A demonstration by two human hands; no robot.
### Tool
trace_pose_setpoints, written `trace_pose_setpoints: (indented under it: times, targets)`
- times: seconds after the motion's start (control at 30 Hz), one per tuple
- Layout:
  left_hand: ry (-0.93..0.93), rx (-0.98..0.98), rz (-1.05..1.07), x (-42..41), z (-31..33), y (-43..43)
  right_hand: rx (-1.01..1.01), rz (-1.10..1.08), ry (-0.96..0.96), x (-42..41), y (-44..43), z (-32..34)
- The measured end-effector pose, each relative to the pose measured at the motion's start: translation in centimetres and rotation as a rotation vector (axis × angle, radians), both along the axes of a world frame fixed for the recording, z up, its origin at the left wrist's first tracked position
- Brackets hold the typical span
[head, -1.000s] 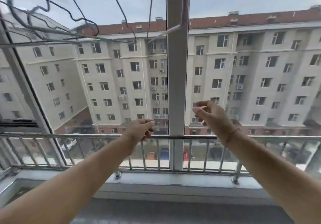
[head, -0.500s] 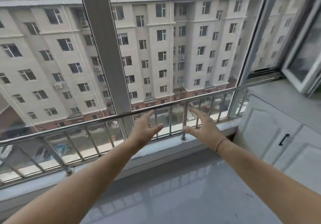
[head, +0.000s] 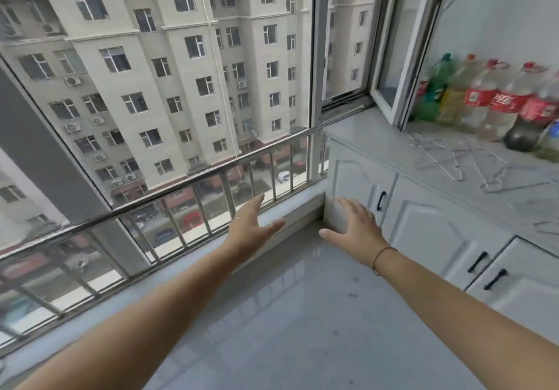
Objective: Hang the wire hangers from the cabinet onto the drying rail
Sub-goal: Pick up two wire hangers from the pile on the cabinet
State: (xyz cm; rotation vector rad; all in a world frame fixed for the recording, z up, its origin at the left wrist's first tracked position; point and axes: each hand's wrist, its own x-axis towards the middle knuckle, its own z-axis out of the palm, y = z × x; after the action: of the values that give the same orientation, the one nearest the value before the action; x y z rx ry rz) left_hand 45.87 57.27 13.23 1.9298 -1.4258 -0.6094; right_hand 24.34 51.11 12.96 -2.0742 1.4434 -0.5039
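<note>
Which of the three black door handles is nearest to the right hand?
The lone handle on the leftmost door, just beyond the right hand; the other two handles sit paired farther right.

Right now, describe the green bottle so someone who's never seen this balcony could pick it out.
Find the white cabinet on the right of the balcony. A row of plastic bottles stands on its top against the wall. The green bottle is near the window end, the only one green all over; its neighbours are clear or yellowish, most with red labels.
</note>
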Motion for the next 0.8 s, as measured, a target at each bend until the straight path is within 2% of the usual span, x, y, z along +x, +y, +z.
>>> trace_pose_setpoints:
  times: [0.43, 0.8]
  targets:
    - [-0.039, 0.067, -0.187, -18.0, -1.3, -14.9, -0.016, -0.287, -0.011, -19.4, -9.1, 0.0]
    - [-0.059, 0.059, -0.464, -29.7, -2.1, -29.6, -0.008, -0.542, -0.020, -29.7, -18.4, -1.2]
